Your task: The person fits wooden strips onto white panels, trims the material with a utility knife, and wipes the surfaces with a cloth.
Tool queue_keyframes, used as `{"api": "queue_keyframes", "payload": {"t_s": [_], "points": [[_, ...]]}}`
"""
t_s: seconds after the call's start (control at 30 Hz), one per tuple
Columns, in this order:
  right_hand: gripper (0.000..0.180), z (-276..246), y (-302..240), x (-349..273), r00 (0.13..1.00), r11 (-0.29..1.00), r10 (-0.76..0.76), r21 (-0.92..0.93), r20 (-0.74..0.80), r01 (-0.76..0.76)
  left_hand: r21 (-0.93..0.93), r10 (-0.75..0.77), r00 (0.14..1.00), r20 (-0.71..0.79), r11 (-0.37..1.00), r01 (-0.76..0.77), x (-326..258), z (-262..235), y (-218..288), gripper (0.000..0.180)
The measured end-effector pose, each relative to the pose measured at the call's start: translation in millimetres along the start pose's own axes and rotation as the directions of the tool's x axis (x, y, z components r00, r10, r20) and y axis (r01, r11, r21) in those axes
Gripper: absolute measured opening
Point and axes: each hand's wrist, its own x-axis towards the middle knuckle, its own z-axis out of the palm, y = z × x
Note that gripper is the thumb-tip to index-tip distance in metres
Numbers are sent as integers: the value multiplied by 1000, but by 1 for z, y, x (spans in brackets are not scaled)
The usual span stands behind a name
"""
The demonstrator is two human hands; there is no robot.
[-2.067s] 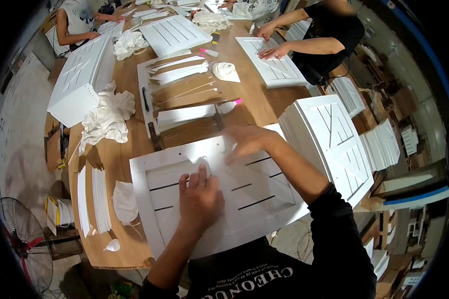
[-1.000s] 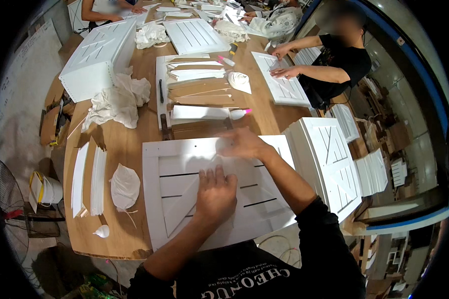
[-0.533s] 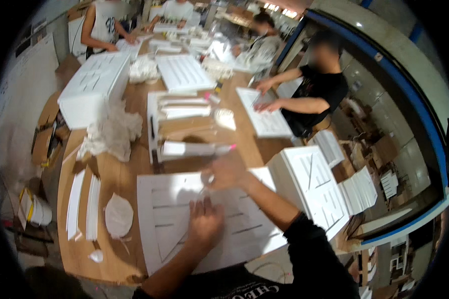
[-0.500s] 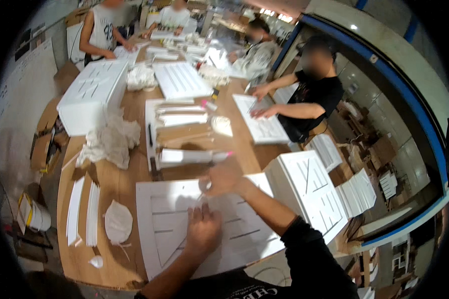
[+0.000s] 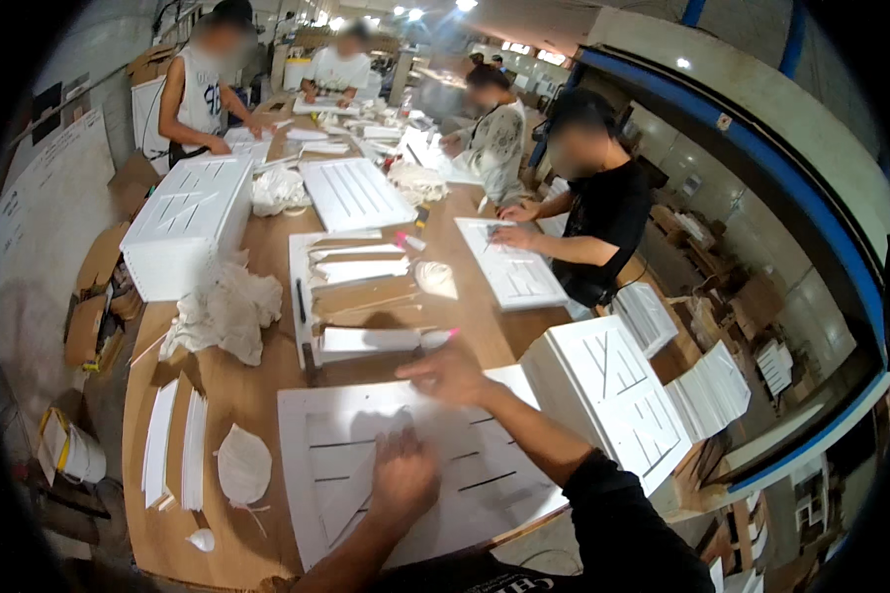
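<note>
A white panel (image 5: 341, 539) with dark slots lies on the table in front of me. My left hand (image 5: 405, 479) rests on its middle, fingers stretched away from me and lying on the surface. Just beyond it, my right hand (image 5: 453, 376) hovers over the panel's far edge. A finger of that hand points left; the hand is slightly blurred, and I make out nothing in it. Beyond the panel lie white strips (image 5: 366, 340), a pink-tipped white bottle (image 5: 435, 338) and a round off-white cloth (image 5: 436, 280).
A stack of slotted white panels (image 5: 613, 381) stands at my right. On the left are upright white strips (image 5: 194, 440), a white cap-shaped cloth (image 5: 243, 465), crumpled cloth (image 5: 229, 316) and a tall panel stack (image 5: 183, 232). Across the table a person (image 5: 598, 198) works on another panel (image 5: 512, 265).
The view has tilted up, so the table sits lower. My right hand has changed from bent fingers near my left fingertips to a finger stretched left. My left hand stays on the panel.
</note>
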Motion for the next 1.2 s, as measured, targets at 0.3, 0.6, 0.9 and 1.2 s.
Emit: {"api": "queue_keyframes", "payload": {"t_s": [0.3, 0.6, 0.9, 1.2], "points": [[44, -17, 1, -44, 989, 940, 139, 320, -46, -118, -482, -199, 978, -64, 864, 144, -9, -78, -33, 32], [93, -6, -11, -28, 992, 991, 116, -66, 46, -113, -622, -701, 704, 109, 505, 598, -137, -70, -71, 73], [109, 4, -30, -7, 923, 917, 309, -328, 230, -225, -629, -641, 729, 241, 469, 620, -119, -45, -72, 102], [107, 8, -29, -6, 926, 922, 303, -314, 225, -226, -680, -607, 764, 218, 467, 565, -119, -43, -74, 92]]}}
